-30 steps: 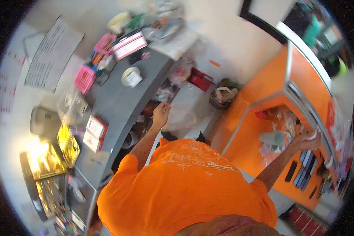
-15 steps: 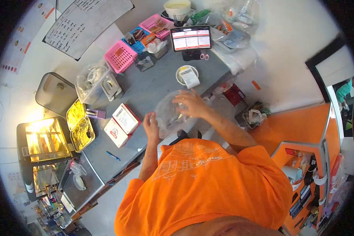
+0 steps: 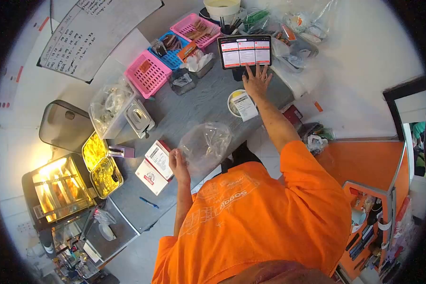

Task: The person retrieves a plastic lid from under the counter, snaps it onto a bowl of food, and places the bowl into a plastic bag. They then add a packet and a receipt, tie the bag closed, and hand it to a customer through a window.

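My left hand (image 3: 178, 163) holds the edge of a clear plastic bag (image 3: 205, 144) that lies puffed up on the grey counter (image 3: 194, 106). My right hand (image 3: 257, 80) reaches far forward with fingers spread and touches the lower edge of a tablet (image 3: 244, 51) showing a white and red screen. A white bowl with a paper slip (image 3: 241, 104) sits just under my right forearm. Two red and white boxes (image 3: 155, 166) lie left of my left hand.
Pink and blue baskets (image 3: 149, 73) with packets stand at the counter's back. A lit warming cabinet (image 3: 59, 187) and yellow food trays (image 3: 99, 163) are at the left. A blue pen (image 3: 149, 202) lies near the counter's edge. An orange counter (image 3: 378, 175) is to the right.
I turned from the orange counter to the grey one. My right hand let go of the plastic bag and reached forward to the tablet. My left hand stays at the bag.
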The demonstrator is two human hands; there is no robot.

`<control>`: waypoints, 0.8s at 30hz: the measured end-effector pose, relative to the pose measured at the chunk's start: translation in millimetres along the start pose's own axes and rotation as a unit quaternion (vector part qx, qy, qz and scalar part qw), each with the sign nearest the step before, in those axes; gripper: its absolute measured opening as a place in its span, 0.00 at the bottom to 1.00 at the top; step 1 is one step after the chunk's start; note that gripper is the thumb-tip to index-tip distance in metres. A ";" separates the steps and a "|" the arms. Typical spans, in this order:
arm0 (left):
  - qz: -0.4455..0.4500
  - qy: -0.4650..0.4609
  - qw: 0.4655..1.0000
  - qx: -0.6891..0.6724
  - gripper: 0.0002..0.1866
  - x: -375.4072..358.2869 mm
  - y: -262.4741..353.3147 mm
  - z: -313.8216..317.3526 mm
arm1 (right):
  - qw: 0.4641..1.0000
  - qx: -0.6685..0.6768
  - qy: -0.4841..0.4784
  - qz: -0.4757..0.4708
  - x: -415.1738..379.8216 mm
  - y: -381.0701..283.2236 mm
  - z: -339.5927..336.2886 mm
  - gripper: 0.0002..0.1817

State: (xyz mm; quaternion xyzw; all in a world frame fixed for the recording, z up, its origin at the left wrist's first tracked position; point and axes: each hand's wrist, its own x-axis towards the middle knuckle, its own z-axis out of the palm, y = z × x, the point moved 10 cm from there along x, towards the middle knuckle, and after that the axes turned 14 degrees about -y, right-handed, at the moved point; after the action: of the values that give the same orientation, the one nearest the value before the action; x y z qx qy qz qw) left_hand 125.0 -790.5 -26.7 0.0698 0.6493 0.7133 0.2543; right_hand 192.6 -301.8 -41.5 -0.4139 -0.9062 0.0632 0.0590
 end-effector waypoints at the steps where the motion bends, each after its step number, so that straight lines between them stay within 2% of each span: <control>1: 0.002 -0.002 1.000 0.005 0.11 3.6 6.1 3.0 | 1.000 -0.001 -0.001 0.003 4.4 0.9 4.2 0.34; 5: 0.005 -0.006 1.000 -0.019 0.08 23.5 3.1 4.5 | 1.000 0.001 -0.010 -0.009 15.3 -2.3 7.1 0.33; 8: 0.044 -0.033 0.996 0.074 0.11 31.2 9.3 17.5 | 0.998 0.054 0.005 -0.044 11.8 -10.5 0.8 0.38; 11: 0.142 -0.084 0.975 0.152 0.13 37.9 38.7 51.4 | 0.956 0.187 -0.226 0.012 -30.4 -37.9 -3.0 0.49; 12: 0.142 -0.075 0.973 0.166 0.14 42.0 34.9 51.9 | 0.954 0.136 -0.266 0.002 -48.7 -47.6 4.1 0.51; 14: 0.064 -0.042 0.993 0.095 0.14 51.5 20.0 48.5 | 0.938 0.031 -0.344 -0.018 -78.1 -59.5 21.9 0.57; 15: 0.024 -0.024 0.998 0.057 0.14 52.5 12.5 48.0 | 0.938 0.038 -0.343 -0.020 -79.7 -59.1 25.8 0.57; 17: -0.012 -0.045 0.999 -0.016 0.13 56.6 7.5 59.5 | 0.940 0.052 -0.337 -0.023 -73.9 -56.5 30.6 0.57; 20: -0.043 -0.055 0.993 -0.096 0.12 69.5 -2.1 71.1 | 0.912 0.182 -0.368 0.024 -63.5 -51.8 -11.2 0.55; 23: -0.061 -0.063 0.983 -0.159 0.11 83.9 -18.2 84.7 | 0.880 0.273 -0.363 -0.137 -55.0 -70.0 -49.3 0.52; 24: -0.074 -0.062 0.978 -0.183 0.11 88.2 -21.4 92.1 | 0.851 0.303 -0.355 -0.243 -60.3 -94.9 -87.6 0.50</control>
State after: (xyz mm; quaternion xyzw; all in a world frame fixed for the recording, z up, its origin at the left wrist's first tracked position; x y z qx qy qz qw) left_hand 94.5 -667.9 -54.1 0.0178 0.4945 0.7932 0.3549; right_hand 175.3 -403.3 57.1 -0.0917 -0.8731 0.4606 -0.1308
